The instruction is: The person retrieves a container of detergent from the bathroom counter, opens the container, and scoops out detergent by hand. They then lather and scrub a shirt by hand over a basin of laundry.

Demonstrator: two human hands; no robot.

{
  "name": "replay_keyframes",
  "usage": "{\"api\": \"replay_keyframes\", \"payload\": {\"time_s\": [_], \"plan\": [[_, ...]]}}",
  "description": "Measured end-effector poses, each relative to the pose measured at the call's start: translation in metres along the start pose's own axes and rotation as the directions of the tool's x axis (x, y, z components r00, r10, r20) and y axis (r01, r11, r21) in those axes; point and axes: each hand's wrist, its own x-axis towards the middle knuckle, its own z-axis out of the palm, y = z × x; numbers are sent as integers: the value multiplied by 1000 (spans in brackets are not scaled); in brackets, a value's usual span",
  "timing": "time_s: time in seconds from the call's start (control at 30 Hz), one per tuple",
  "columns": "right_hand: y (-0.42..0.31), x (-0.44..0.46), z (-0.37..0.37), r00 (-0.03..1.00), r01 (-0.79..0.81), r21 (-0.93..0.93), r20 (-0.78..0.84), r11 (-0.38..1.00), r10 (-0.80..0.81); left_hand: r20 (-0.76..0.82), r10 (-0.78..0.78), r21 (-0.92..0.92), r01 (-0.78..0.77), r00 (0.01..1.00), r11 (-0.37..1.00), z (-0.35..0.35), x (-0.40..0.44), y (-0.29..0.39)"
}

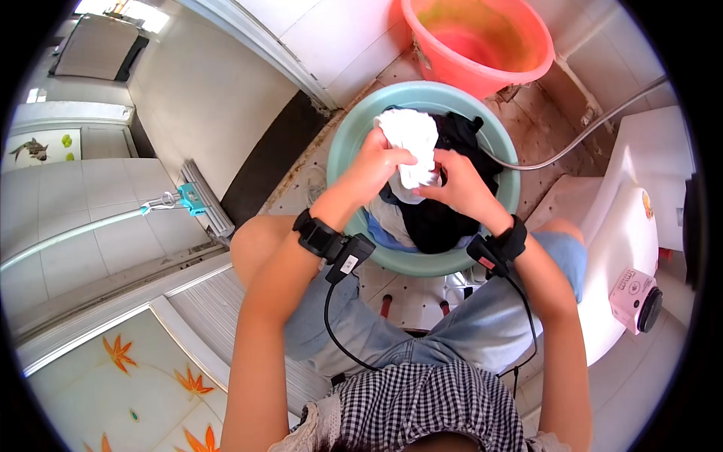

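Note:
A bunched white cloth is held up over a round pale green basin; its exact kind is not clear. My left hand grips the cloth from its left side, thumb laid across the front. On the other side, my right hand pinches its lower right edge between thumb and fingers. Beneath my hands, dark clothes fill much of the basin, with a grey-white garment and some blue fabric at the lower left. Both wrists carry black strapped devices with cables.
A red-pink tub stands behind the basin. A grey hose runs from the right into the basin. The white toilet is close on my right, with a pink container by it. At left, a mop leans near the doorway.

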Motion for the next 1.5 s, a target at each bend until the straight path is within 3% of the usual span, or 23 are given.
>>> {"api": "replay_keyframes", "payload": {"time_s": [0.17, 0.23, 0.3, 0.37, 0.43, 0.53, 0.57, 0.63, 0.67, 0.73, 0.77, 0.83, 0.9, 0.97, 1.03, 1.07, 1.1, 1.17, 1.27, 1.33, 1.37, 1.43, 1.5], "plan": [[7, 10, -7, 995, 80, -12, -60, 997, -81, 14, 99, 225, -100, 995, 969, -13, 10, 16], [9, 11, -12, 988, 97, -102, -110, 990, -108, 21, -6, 275, 0, 1000, 961, -20, 16, 17], [4, 10, -16, 992, 27, -96, -120, 995, -38, 9, -21, 262, 18, 1000, 965, -23, 18, 15], [0, 9, -20, 986, -165, -31, 16, 986, 165, -5, -34, 248, 34, 999, 968, -23, 18, 12], [-3, 6, -15, 978, -200, 15, 69, 980, 199, -91, 6, 168, 9, 996, 986, -20, 19, 9], [0, 3, 9, 935, 351, 241, -40, 905, -353, -151, 74, 241, -35, 986, 970, -16, 16, 6], [-8, 0, 14, 935, 343, 316, -20, 885, -355, -150, 74, 244, -36, 986, 969, -16, 15, 5], [-14, -8, 26, 944, 221, 443, 126, 869, -305, -121, 167, 95, -156, 979, 983, -16, 15, 2], [-16, -10, 29, 929, 212, 410, 196, 887, -313, -95, 124, 84, -117, 988, 990, -22, 16, 1], [-26, -15, 32, 975, 48, 492, 166, 869, -147, -71, 98, -47, -102, 993, 994, -18, 12, 6], [-10, -9, 34, 992, 40, 548, 76, 836, -97, -46, 74, -178, -81, 996, 981, -16, 10, 7], [12, 4, 22, 981, 6, 583, -160, 813, 107, -21, 74, -205, -77, 997, 976, -14, 8, 8], [31, 15, 6, 938, 20, 630, -280, 776, 203, 29, 46, -420, -30, 999, 907, -10, 4, 14], [40, 21, 5, 932, -7, 554, -297, 832, 206, 82, 26, -480, 17, 996, 877, -10, 1, 17], [27, 29, 10, 933, 301, 356, -304, 885, -195, 156, -25, -377, 83, 987, 923, -6, -6, 23], [13, 25, 8, 951, 277, 531, -269, 801, -150, 158, -29, -376, 87, 987, 923, -6, -9, 23], [12, 25, 4, 951, 277, 531, -270, 801, -149, 237, -16, -236, 73, 971, 969, -6, -12, 23], [19, 31, -7, 992, 63, 631, 42, 773, -115, 312, -13, -93, 44, 950, 995, -4, -14, 26], [17, 30, -21, 985, 144, 445, -152, 884, -84, 327, 1, 108, -39, 945, 993, 6, -13, 44], [10, 29, -30, 977, 162, 397, -196, 903, -89, 309, 148, 505, -294, 939, 811, 3, -7, 52], [4, 25, -36, 972, 161, 371, -218, 914, -83, 311, 149, 505, -297, 938, 811, 0, -4, 53], [-2, 23, -39, 968, 159, 346, -236, 925, -79, 210, 186, 718, -281, 960, 637, -5, -1, 53], [-4, 22, -41, 982, 166, 524, -165, 835, -92, 172, 215, 732, -270, 961, 625, -8, 2, 57]]}}
